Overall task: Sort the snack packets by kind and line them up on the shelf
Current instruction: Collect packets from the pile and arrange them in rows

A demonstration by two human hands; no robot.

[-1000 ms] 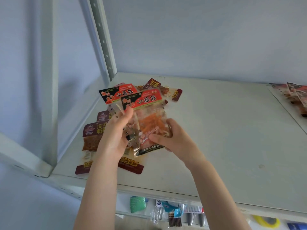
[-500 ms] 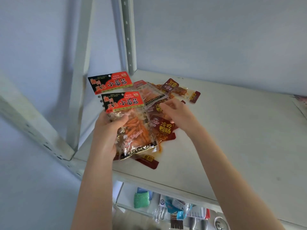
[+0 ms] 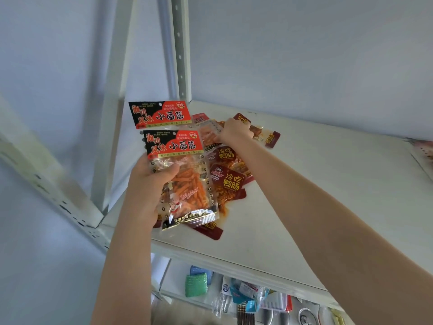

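My left hand [image 3: 150,181] grips two clear snack packets with red-and-black headers, the front one [image 3: 185,181] overlapping the back one [image 3: 160,113], lifted above the white shelf [image 3: 316,195]. My right hand [image 3: 234,131] reaches to the back of a pile on the shelf and pinches the edge of a third packet of orange strips [image 3: 208,134]. Dark red packets [image 3: 230,181] with yellow lettering lie in the pile under my right forearm. Another dark red packet [image 3: 269,137] lies at the far side of the pile.
White shelf uprights [image 3: 180,55] stand at the left rear corner, a slanted brace [image 3: 46,184] at the left. More packets [image 3: 421,148] lie at the shelf's right edge. The lower shelf holds a green sponge [image 3: 195,285] and small utensils.
My left hand has lifted the two red-headed packets off the pile. My right hand let go of them and moved back across the pile to the orange-strip packet.
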